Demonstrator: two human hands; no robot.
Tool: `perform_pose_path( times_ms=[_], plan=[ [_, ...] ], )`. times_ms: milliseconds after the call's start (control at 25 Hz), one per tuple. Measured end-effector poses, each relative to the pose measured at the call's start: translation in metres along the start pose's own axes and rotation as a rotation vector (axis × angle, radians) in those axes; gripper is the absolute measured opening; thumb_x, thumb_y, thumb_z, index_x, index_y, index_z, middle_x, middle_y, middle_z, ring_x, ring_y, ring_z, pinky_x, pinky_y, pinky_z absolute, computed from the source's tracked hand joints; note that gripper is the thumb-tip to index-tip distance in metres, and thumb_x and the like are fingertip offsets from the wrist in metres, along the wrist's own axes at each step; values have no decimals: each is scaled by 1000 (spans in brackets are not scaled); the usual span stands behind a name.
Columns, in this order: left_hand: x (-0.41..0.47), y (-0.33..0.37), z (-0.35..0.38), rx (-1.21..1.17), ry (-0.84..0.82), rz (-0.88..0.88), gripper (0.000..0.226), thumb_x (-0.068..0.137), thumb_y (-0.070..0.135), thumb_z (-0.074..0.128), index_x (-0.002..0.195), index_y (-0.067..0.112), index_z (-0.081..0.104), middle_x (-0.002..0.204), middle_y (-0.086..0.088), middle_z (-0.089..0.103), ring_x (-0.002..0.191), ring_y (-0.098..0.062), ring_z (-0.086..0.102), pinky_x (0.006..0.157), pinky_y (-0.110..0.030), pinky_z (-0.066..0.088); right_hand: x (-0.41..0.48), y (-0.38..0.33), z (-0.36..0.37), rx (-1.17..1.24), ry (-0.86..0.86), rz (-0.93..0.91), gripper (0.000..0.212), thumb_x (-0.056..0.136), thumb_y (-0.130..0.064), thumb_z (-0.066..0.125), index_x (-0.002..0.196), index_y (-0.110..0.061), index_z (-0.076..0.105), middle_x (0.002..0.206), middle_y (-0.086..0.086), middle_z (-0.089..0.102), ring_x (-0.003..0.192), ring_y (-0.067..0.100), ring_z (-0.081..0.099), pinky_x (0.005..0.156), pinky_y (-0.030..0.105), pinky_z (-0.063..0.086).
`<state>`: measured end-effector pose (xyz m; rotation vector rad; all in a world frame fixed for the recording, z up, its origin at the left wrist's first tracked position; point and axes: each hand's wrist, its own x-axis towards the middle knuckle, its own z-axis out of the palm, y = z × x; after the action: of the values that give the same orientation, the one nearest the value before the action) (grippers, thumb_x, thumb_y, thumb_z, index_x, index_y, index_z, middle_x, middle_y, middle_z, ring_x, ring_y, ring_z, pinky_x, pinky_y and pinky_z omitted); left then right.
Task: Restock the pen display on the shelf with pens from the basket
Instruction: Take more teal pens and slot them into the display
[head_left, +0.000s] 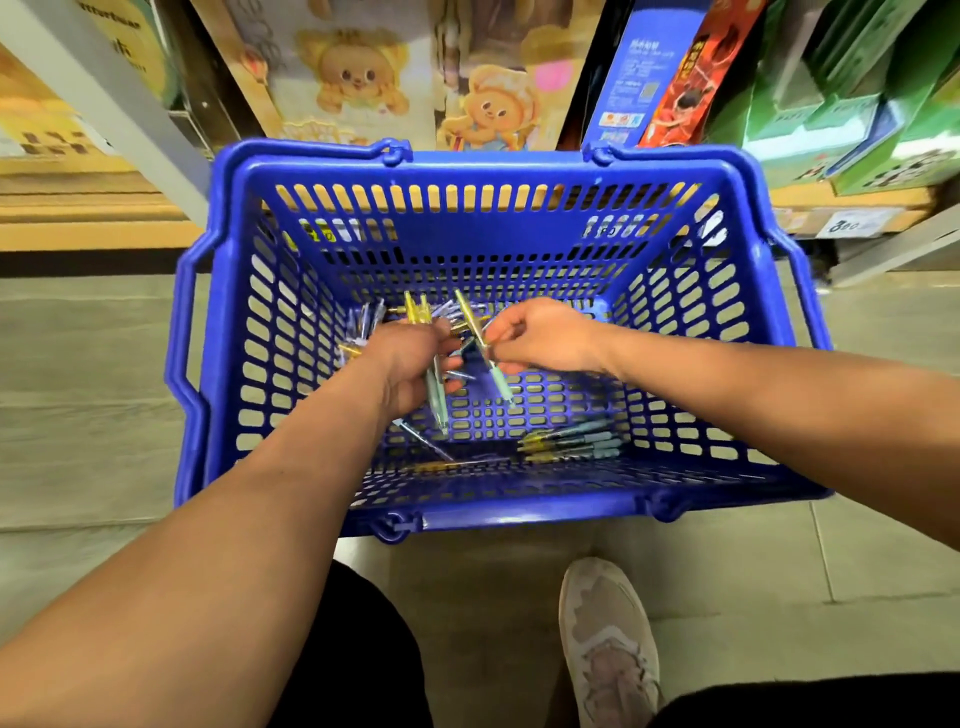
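1. Head view looks down into a blue plastic basket with slotted walls (748, 332), which stands on the floor before a wooden shelf (93, 228). I cannot find the pen display in this view.
2. My left hand (415, 358) is inside the basket, with the fingers curled round a bundle of slim pens with gold ends (435, 400). The gold ends point away from me and the tips point toward me.
3. My right hand (540, 338) is just beside the left one. Its thumb and fingers pinch a single pen with a gold top and mint-green grip (500, 382) near the middle.
4. This single pen lies almost parallel to the bundle and just to the right of it, gold end also away from me. I judge that joining it to the bundle needs only a short move to the left, with no turning.
5. Some loose pens (571, 441) lie on the basket bottom by the near wall, with their long axes running left to right. They are toward me and to the right of both hands, so the right hand is nearer.
6. I think the collecting is not finished, and no pen has gone to the shelf yet.
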<state>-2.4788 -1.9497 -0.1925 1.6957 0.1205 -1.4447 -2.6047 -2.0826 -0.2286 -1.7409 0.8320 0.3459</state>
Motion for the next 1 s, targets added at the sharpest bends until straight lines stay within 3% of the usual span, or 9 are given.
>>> perform_pose_path(
  times_ms=[120, 280, 400, 520, 640, 720, 840, 920, 1000],
  plan=[
    [1, 1, 7, -57, -67, 26, 16, 108, 19, 47, 116, 8, 57, 101, -14, 67, 70, -22, 62, 71, -45, 58, 3, -18, 19, 144, 34, -49, 7, 88, -8, 75, 85, -14, 73, 69, -2, 74, 63, 6, 70, 61, 16, 56],
    [6, 1, 5, -51, -20, 49, 28, 109, 18, 43, 134, 6, 51, 109, -14, 67, 80, -28, 64, 87, -54, 55, -1, -9, 21, 310, -47, -20, 8, 89, -8, 76, 97, -9, 75, 83, 3, 78, 77, 6, 74, 76, 24, 61],
    [6, 0, 0, -21, 5, 51, 18, 109, 18, 44, 121, 9, 54, 85, -4, 64, 68, -18, 59, 65, -38, 52, -11, 22, 12, -387, -156, 41, 13, 92, -18, 73, 105, -20, 73, 89, -13, 72, 80, 2, 69, 86, 24, 56],
    [4, 0, -2, -5, -18, 17, 15, 107, 13, 47, 93, 12, 55, 71, -2, 51, 57, -16, 50, 59, -35, 49, -19, 54, 12, -1073, -378, 123, 19, 98, -16, 60, 116, -19, 66, 102, -2, 68, 88, 17, 64, 78, 29, 53],
    [3, 0, 0, 6, -20, 21, 16, 103, 10, 53, 87, 11, 57, 65, -1, 47, 51, -14, 45, 51, -30, 47, -24, 73, 14, -1290, -420, 134, 22, 95, -1, 56, 112, -13, 61, 92, 5, 63, 75, 21, 62, 72, 35, 57],
    [1, 1, 0, 3, -23, 22, 13, 102, 9, 53, 90, 10, 58, 63, -1, 48, 50, -13, 43, 45, -26, 45, -23, 77, 14, -1299, -396, 108, 24, 94, 5, 54, 112, -9, 62, 94, 8, 64, 77, 24, 64, 73, 38, 59],
    [-4, 3, -1, -7, -48, 2, 14, 104, 8, 48, 101, 8, 62, 64, -1, 60, 54, -13, 51, 49, -26, 49, -17, 72, 8, -1194, -346, 103, 16, 94, -7, 57, 105, -13, 67, 96, 7, 69, 77, 23, 65, 63, 30, 54],
    [-4, 3, -1, -31, -28, -17, 18, 107, 10, 45, 112, 6, 61, 78, -5, 66, 63, -16, 59, 60, -30, 52, -11, 56, 1, -896, -222, 79, 12, 91, -17, 62, 100, -24, 68, 94, -2, 71, 80, 15, 67, 64, 23, 52],
    [-3, 2, 1, -23, 12, -10, 22, 108, 12, 41, 122, 7, 58, 95, -8, 64, 75, -20, 60, 67, -34, 51, -6, 35, -1, -502, -42, -6, 11, 89, -22, 69, 97, -30, 68, 93, -10, 73, 83, 7, 69, 78, 22, 56]
  ],
)
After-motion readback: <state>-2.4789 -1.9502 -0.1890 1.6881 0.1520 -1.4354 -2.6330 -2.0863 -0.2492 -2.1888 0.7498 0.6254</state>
